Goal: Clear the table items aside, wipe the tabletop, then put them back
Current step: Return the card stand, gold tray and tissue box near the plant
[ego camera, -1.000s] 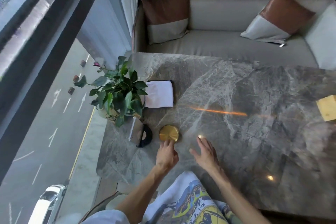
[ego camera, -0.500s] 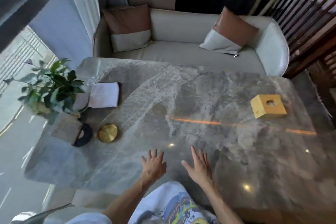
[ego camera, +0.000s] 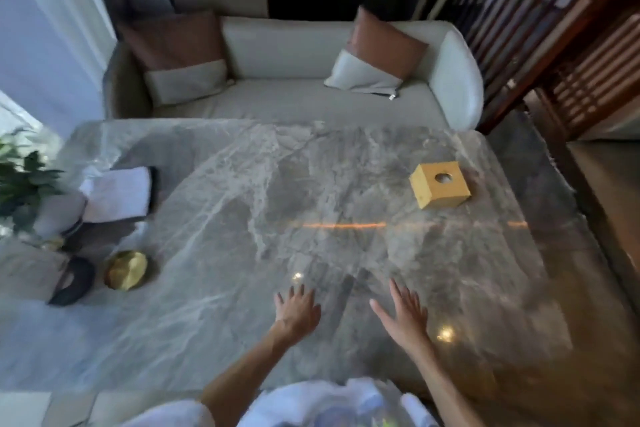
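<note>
Both hands, left (ego camera: 297,305) and right (ego camera: 403,314), grips spread, empty on table (ego camera: 242,340). Clearing step: box (ego camera: 439,189) far right-forward; reach, lift it aside.

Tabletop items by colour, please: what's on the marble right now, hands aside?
Gold: 2, the cube box and the round dish
White: 1, the folded cloth
Green: 1, the potted plant
Black: 1, the curved object beside the dish
Total: 5; the blurred left edge may hide more.

Cream sofa (ego camera: 294,104) (2 cushions) beside a wooden slatted screen (ego camera: 554,28).
</note>
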Available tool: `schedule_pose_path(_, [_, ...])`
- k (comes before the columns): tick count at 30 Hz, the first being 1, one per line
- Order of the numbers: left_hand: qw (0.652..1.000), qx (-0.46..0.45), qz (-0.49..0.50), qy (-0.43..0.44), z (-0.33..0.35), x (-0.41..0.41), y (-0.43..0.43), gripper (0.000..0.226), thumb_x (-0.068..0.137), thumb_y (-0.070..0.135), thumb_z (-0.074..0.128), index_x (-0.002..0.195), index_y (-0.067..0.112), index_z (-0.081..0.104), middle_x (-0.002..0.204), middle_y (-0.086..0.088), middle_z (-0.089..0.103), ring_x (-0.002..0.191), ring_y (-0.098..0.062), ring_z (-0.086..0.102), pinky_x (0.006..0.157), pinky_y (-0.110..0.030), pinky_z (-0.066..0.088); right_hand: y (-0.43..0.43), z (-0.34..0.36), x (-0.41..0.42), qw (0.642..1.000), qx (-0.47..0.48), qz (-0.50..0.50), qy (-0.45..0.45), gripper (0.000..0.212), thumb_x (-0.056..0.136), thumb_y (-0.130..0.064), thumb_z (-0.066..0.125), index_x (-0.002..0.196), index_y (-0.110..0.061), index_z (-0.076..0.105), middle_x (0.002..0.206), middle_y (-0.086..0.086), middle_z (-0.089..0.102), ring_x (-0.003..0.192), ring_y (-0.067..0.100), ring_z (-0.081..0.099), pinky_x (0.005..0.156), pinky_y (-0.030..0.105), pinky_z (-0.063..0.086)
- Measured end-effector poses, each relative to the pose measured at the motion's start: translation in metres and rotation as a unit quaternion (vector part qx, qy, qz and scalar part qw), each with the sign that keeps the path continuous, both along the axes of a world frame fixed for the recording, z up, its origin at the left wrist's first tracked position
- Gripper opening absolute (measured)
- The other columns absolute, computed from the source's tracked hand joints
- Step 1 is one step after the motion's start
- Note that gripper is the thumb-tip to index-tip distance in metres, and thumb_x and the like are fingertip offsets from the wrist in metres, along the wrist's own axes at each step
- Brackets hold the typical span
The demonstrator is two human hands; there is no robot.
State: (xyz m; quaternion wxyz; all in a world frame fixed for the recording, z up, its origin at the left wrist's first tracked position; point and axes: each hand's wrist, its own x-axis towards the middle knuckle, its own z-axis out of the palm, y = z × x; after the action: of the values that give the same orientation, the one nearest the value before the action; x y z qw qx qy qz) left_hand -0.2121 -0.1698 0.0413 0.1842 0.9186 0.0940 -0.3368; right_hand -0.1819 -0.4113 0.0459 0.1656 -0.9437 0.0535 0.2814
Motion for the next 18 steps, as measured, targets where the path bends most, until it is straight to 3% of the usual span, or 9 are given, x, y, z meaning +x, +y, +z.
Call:
schedule_pose_path(3, [1.0, 0.001, 0.013, 0.021, 0.004, 0.022, -0.025, 0.047, 0.094, 0.04, 0.035, 0.136, 0.021, 0.043, 0.141, -0.009, 0.047, 0.132, -0.031, 0.041, 0.109, -0.052, 0.029, -0.043, 0.006, 0.008, 0.998, 0.004, -0.047, 0.032, 0.076, 0.089, -0.065, 0.041, 0.152, -0.032, 0.015, 0.16, 0.006, 0.019, 0.147, 0.03, 0.014, 0.116, 0.048, 0.013])
schedule_pose_path(7, [0.999, -0.019, 0.031, 0.024, 0.014, 0.069, -0.061, 0.044, 0.095, 0.04, 0.035, 0.133, 0.021, 0.046, 0.139, -0.007, 0.05, 0.131, -0.03, 0.044, 0.106, -0.054, 0.035, -0.103, -0.001, 0.05, 0.995, 0.027, -0.083, 0.043, 0.077, 0.088, -0.063, 0.045, 0.151, -0.028, 0.019, 0.157, 0.011, 0.027, 0.144, 0.032, 0.024, 0.116, 0.046, 0.022])
schedule_pose_path(11, [0.997, -0.029, 0.064, 0.028, 0.015, 0.142, -0.108, 0.045, 0.095, 0.038, 0.035, 0.132, 0.016, 0.047, 0.137, -0.013, 0.053, 0.127, -0.034, 0.049, 0.103, -0.052, 0.041, -0.153, -0.002, 0.132, 0.989, 0.067, -0.13, 0.022, 0.08, 0.087, -0.059, 0.051, 0.151, -0.02, 0.023, 0.153, 0.017, 0.034, 0.14, 0.034, 0.032, 0.115, 0.046, 0.027])
schedule_pose_path(15, [0.993, -0.059, 0.105, 0.005, 0.012, 0.237, -0.167, 0.047, 0.095, 0.029, 0.038, 0.139, 0.011, 0.039, 0.136, -0.019, 0.051, 0.126, -0.037, 0.05, 0.103, -0.048, 0.042, -0.182, 0.006, 0.24, 0.973, 0.154, -0.164, -0.042, 0.08, 0.089, -0.053, 0.055, 0.152, -0.019, 0.019, 0.154, 0.019, 0.029, 0.142, 0.035, 0.028, 0.117, 0.047, 0.024])
schedule_pose_path(18, [0.988, -0.084, 0.128, -0.031, 0.014, 0.309, -0.21, 0.053, 0.097, 0.026, 0.039, 0.145, 0.008, 0.028, 0.14, -0.023, 0.047, 0.128, -0.039, 0.047, 0.105, -0.047, 0.04, -0.19, -0.003, 0.311, 0.961, 0.204, -0.184, -0.04, 0.084, 0.089, -0.052, 0.055, 0.153, -0.016, 0.016, 0.157, 0.018, 0.023, 0.144, 0.032, 0.023, 0.119, 0.043, 0.02])
